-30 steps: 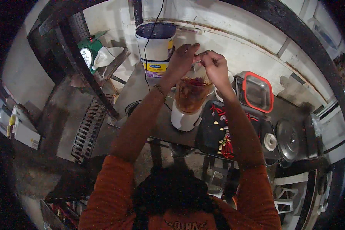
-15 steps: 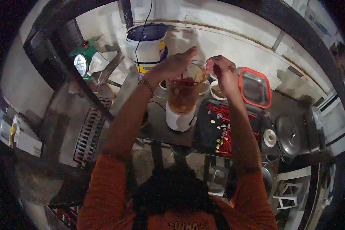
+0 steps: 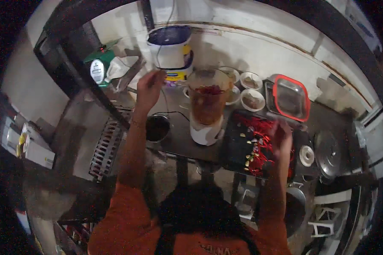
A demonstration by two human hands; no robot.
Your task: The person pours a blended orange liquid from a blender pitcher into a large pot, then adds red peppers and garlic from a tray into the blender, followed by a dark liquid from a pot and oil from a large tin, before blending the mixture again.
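A clear blender jug (image 3: pixel 208 100) on a white base (image 3: pixel 206 132) stands mid-table, partly filled with reddish-brown contents and red pieces on top. My left hand (image 3: pixel 150 90) is raised left of the jug, in front of the bucket, fingers curled together; whether anything is in them is hidden. A dark cable (image 3: pixel 166 101) passes close beside it. My right hand (image 3: pixel 281 135) is over the right part of a dark tray (image 3: pixel 234 146), smeared by motion. Red chillies (image 3: pixel 259 124) and pale garlic cloves and shallot pieces (image 3: pixel 248 157) lie on this tray.
Behind the jug stands a large white bucket (image 3: pixel 169 51). Small bowls (image 3: pixel 252 101) and a red-rimmed container (image 3: pixel 291 97) are at the back right. A dark round pot (image 3: pixel 157 128) sits left of the blender. Further right lies a metal lid (image 3: pixel 327 153); a green scale (image 3: pixel 98 68) is far left.
Both hands have moved away from above the jug: the left to the left, the right down over the tray. The view has shifted slightly.
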